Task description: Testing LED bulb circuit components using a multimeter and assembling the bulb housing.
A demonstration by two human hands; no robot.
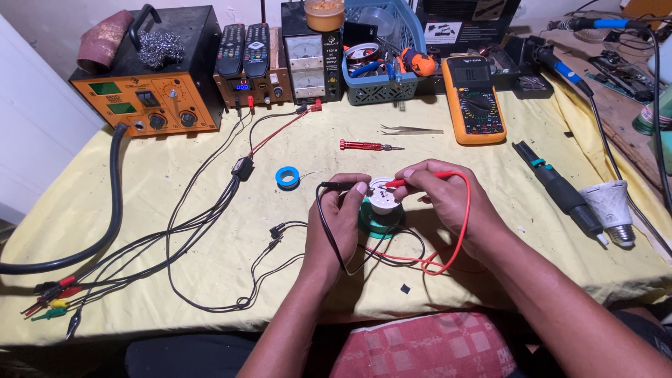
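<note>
Near the middle of the frame, the left hand [341,217] pinches a black probe [339,185] between thumb and fingertips, its tip pointing right toward a small white round part [383,195]. The right hand [444,198] pinches a red probe [404,183] the same way, its tip aimed left at the same white part, so the two tips meet over it from opposite sides. The white part sits on a green ring [378,222], which rests on the yellow cloth [175,182] covering the table. A black lead and a red lead [458,231] loop down from the probes and cross below the hands. Just left of the hands lies a blue roll of tape [287,177]; above them lie a red screwdriver [360,145] and tweezers [409,130]. Toward the upper right stands an orange meter [473,100], and at the upper left an orange and black box with dials [150,84]. At the right edge lie a soldering iron [560,187] and a white lamp shell [612,208].
</note>
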